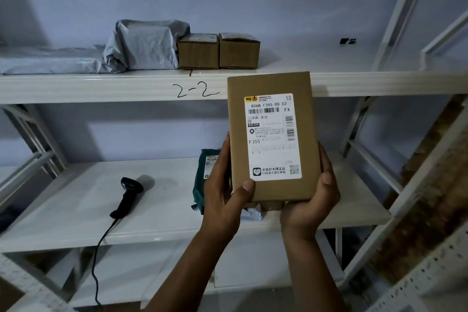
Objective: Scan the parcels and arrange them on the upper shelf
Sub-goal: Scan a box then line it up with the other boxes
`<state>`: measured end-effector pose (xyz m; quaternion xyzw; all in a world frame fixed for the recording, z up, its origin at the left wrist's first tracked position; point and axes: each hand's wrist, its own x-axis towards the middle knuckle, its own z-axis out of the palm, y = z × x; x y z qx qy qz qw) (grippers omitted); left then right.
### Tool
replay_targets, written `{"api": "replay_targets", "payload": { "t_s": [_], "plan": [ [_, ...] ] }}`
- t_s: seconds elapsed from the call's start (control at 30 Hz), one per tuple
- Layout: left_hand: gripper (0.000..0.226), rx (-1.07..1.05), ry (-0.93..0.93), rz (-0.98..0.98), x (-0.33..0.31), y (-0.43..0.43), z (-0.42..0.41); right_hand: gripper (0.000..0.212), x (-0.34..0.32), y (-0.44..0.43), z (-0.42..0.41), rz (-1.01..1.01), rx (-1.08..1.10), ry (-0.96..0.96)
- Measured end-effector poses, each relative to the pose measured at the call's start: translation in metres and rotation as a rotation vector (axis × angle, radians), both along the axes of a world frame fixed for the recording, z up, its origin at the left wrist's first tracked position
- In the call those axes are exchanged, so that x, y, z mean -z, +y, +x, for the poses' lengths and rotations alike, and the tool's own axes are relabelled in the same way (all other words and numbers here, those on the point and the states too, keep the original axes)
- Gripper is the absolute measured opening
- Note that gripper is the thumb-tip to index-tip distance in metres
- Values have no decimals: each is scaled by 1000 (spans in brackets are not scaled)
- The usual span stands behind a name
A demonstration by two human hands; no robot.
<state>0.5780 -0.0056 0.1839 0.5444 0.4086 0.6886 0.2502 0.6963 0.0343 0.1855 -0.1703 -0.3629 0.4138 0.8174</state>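
Two parcels on the lower shelf are largely hidden: a green parcel behind the left hand, and a pale wrapped one peeking out beneath the held box. A small dark object far right on the upper shelf is too small to identify, and the fine print on the white label is unreadable. Both hands grip the brown cardboard box upright by its lower half. The left thumb presses the front near the bottom corner, the right hand cups the right edge and underside, and the fingers behind are out of sight. The box is in the air, its top overlapping the upper shelf's front edge marked "2-2". A corded scanner lies on the lower shelf at left, apart from both hands.
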Motion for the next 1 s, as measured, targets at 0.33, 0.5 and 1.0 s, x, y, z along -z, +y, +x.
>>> {"api": "replay_targets", "payload": {
  "t_s": [0.33,0.5,1.0],
  "plan": [
    [99,-32,10,108,-30,26,3,59,-27,11,-9,20,106,15],
    [92,-46,54,120,-39,45,0,48,-42,23,-10,7,145,34],
    [77,26,240,267,-84,102,16,44,-74,70,-5,-44,299,207]
  ]
}}
